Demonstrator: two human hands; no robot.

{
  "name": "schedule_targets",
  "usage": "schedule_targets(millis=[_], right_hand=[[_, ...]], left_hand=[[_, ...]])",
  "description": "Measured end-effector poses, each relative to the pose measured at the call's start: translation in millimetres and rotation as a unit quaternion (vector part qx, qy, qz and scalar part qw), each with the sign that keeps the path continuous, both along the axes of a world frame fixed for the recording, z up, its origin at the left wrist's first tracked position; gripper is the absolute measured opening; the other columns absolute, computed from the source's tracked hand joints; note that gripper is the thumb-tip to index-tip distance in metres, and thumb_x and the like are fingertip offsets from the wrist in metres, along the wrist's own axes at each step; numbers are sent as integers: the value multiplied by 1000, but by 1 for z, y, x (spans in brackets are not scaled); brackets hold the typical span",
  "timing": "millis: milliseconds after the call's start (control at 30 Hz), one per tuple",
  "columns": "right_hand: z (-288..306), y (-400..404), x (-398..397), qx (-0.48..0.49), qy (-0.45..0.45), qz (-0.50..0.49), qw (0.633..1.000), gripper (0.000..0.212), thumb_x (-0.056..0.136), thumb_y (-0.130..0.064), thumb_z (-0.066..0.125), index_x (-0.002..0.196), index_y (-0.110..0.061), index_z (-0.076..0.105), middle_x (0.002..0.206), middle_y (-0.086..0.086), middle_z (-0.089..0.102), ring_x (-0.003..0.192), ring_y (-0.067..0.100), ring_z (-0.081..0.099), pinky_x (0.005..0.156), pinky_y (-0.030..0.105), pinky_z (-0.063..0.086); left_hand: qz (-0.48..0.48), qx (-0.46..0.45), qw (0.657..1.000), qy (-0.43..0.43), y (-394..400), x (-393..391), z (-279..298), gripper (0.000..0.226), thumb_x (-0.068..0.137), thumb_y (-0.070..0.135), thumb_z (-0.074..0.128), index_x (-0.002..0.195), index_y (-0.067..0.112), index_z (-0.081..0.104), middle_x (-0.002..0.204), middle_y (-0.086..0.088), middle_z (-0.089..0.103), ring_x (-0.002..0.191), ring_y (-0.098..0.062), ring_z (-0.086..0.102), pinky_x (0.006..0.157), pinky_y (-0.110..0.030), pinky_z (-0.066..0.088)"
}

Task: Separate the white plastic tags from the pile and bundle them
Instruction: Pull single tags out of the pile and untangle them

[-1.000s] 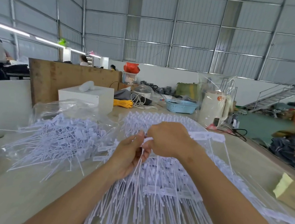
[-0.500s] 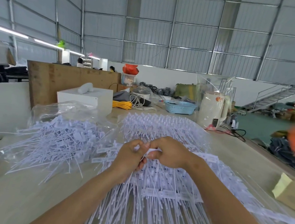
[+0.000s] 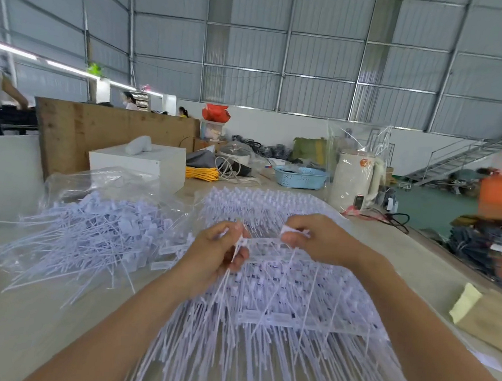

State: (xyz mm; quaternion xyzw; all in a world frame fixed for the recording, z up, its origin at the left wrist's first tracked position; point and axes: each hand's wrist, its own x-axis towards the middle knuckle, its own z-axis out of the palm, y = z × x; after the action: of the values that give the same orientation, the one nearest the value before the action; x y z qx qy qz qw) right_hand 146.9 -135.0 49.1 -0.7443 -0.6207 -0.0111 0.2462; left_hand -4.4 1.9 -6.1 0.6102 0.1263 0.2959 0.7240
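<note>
Two heaps of white plastic tags (image 3: pixel 264 298) are counted beside the white box (image 3: pixel 143 162). One blue basket (image 3: pixel 301 178) and one kettle (image 3: pixel 354 179) are recorded right of it.

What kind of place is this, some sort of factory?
Probably a warehouse or packing workshop: corrugated metal walls, a long table heaped with white tags, and a metal staircase at the back. Both hands are sorting tags.

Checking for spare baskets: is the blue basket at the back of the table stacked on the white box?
No, the blue basket sits on the table, right of the white box.
</note>
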Motion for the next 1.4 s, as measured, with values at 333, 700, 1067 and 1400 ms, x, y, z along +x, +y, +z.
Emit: schedule_targets(millis=[333, 700, 1067, 1400], right_hand=[[43, -36, 9, 117, 207, 34, 971, 19, 94, -26, 49, 94, -28, 68, 59, -11, 52, 50, 1, 43, 44, 10, 35], [-3, 25, -30, 31, 200, 57, 978, 17, 85, 2, 64, 78, -13, 60, 62, 11, 62, 50, 10, 56, 58, 28, 49], [-16, 29, -11, 90, 260, 46, 960, 19, 85, 11, 57, 89, -7, 55, 64, 2, 65, 59, 17, 60, 64, 25, 52], [-44, 23, -8, 97, 174, -8, 980, 32, 94, -8, 53, 63, 1, 53, 60, 7, 45, 54, 17, 42, 57, 28, 38]], left_hand=[[-52, -242, 964, -97, 6, 3, 7, 16, 95, -3, 37, 108, -6, 47, 64, -11, 61, 42, -10, 49, 38, -15, 39], [-34, -111, 993, -34, -14, 8, 1, 9, 95, 13, 47, 96, 6, 52, 60, -3, 54, 44, -10, 42, 36, -18, 28], [11, 36, 999, 4, -11, 22, 2, 11, 90, 16, 63, 94, 11, 53, 61, 0, 56, 45, -6, 42, 39, -18, 31], [61, 67, 996, 9, -18, 33, -15, 14, 93, 20, 58, 87, 12, 49, 50, 5, 43, 42, -6, 36, 42, -17, 30]])
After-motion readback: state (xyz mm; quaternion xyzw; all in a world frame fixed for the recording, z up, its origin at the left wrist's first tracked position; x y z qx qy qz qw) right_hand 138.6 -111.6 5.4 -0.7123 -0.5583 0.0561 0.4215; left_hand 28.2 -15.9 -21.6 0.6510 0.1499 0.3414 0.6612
